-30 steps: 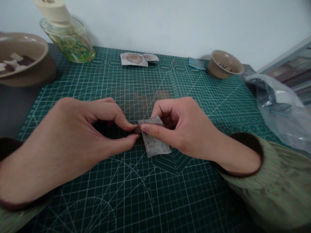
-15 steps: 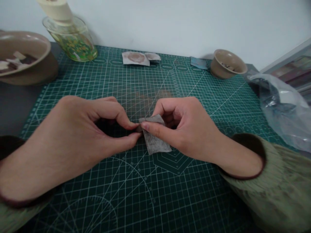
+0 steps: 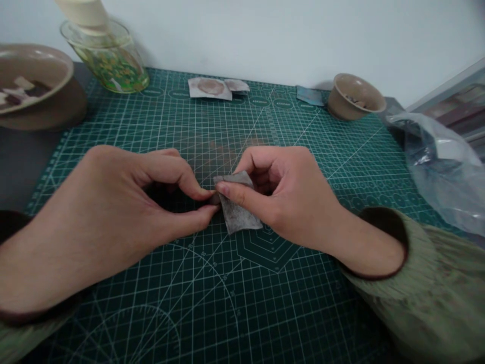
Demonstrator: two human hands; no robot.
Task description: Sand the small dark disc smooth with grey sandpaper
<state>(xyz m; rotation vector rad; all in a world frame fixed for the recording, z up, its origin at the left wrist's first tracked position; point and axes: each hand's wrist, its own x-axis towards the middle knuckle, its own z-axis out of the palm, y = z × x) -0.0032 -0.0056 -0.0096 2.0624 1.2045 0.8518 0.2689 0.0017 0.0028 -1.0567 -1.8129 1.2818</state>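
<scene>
A small grey sachet (image 3: 237, 216), like a flat tea bag, is held just above the middle of the green cutting mat (image 3: 212, 293). My left hand (image 3: 125, 202) pinches its top left corner between thumb and forefinger. My right hand (image 3: 288, 194) pinches the same top edge from the right, thumb on the front and fingers curled behind. The fingertips of both hands almost touch. Its lower part hangs free over the mat.
A brown bowl (image 3: 56, 108) with scraps stands at far left, and a glass jar (image 3: 108, 60) behind it. Torn sachet wrappers (image 3: 210, 87) and a blue scrap (image 3: 308, 95) lie at the mat's far edge beside a small brown cup (image 3: 354, 96). A clear plastic bag (image 3: 439, 167) lies right.
Both hands stay pinched on the sachet; hands and sachet sit slightly higher in the view, seemingly from a small camera tilt.
</scene>
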